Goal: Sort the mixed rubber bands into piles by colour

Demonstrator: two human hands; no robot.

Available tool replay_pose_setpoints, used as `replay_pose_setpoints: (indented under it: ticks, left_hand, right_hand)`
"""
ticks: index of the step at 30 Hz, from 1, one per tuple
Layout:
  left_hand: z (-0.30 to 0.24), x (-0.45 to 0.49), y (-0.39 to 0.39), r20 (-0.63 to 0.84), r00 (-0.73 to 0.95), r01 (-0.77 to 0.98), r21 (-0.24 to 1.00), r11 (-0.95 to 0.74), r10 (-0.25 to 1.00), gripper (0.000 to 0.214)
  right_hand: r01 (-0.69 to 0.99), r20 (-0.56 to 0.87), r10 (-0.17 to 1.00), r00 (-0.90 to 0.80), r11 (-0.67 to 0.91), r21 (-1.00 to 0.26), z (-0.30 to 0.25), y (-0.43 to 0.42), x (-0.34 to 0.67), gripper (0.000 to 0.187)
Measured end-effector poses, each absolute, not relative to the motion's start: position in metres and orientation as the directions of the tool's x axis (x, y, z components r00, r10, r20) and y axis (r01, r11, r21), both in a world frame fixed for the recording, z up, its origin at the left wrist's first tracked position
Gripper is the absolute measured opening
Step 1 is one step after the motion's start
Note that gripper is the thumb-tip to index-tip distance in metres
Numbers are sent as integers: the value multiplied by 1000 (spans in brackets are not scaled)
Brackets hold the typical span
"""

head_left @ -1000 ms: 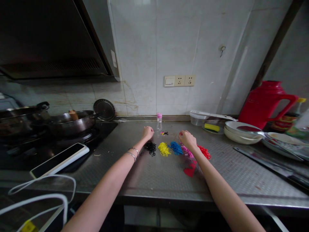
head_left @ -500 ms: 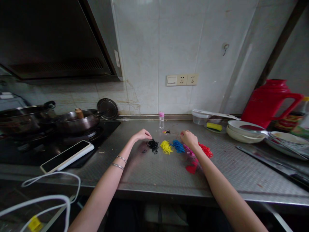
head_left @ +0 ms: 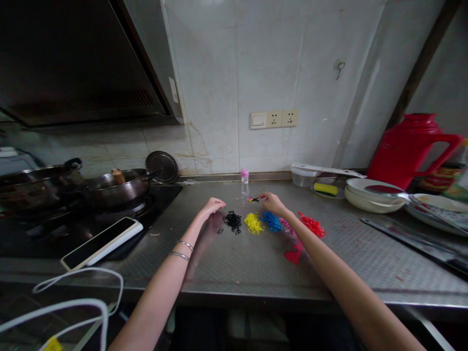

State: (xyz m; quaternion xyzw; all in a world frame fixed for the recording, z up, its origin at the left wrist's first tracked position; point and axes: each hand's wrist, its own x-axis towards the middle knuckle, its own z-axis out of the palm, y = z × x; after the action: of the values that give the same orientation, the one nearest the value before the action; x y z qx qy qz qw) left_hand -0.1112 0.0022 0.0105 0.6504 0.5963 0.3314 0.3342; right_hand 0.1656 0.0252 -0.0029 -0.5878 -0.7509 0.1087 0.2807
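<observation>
My left hand (head_left: 213, 206) is closed in a pinch just above and left of a pile of small black rubber bands (head_left: 232, 221); whatever it may hold is too small to see. My right hand (head_left: 273, 203) reaches over the blue rubber bands (head_left: 271, 222), its fingers drawn together beside a little mixed-colour cluster of bands (head_left: 252, 199). Between the hands is a pile of yellow rubber bands (head_left: 253, 224). Pink bands (head_left: 287, 226) are partly hidden by my right forearm, and red bands (head_left: 312, 224) lie beyond it. A small clear bottle with a pink cap (head_left: 244, 182) stands behind the cluster.
A red piece of packaging (head_left: 293, 254) lies under my right forearm. On the left are a phone-like device (head_left: 100, 243), a white cable (head_left: 73, 305) and a pan (head_left: 113, 189) on the stove. Stacked plates (head_left: 373, 201), a knife (head_left: 409, 243) and a red thermos (head_left: 405, 153) occupy the right.
My right hand has moved left and away from me, towards the mixed-colour cluster. My left hand has drawn slightly left, off the black pile. The view has shifted slightly.
</observation>
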Motion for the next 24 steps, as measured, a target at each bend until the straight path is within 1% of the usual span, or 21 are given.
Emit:
replay_pose_setpoints:
  ticks: [5, 11, 18, 24]
  left_hand:
    - [2, -116, 5, -4, 40, 539, 842, -18, 999, 21]
    - [-5, -120, 9, 3, 46, 532, 846, -27, 999, 22]
    - [-6, -118, 10, -2, -7, 525, 851, 6, 1000, 21]
    - [-7, -118, 11, -13, -14, 515, 857, 18, 1000, 21]
  right_hand:
    - [820, 242, 954, -179, 280, -499, -7, 46, 156, 47]
    - [815, 199, 966, -165, 247, -524, -12, 61, 149, 49]
    - [831, 184, 973, -138, 215, -513, -20, 75, 153, 42]
    - [841, 207, 963, -170, 251, -479, -24, 83, 155, 37]
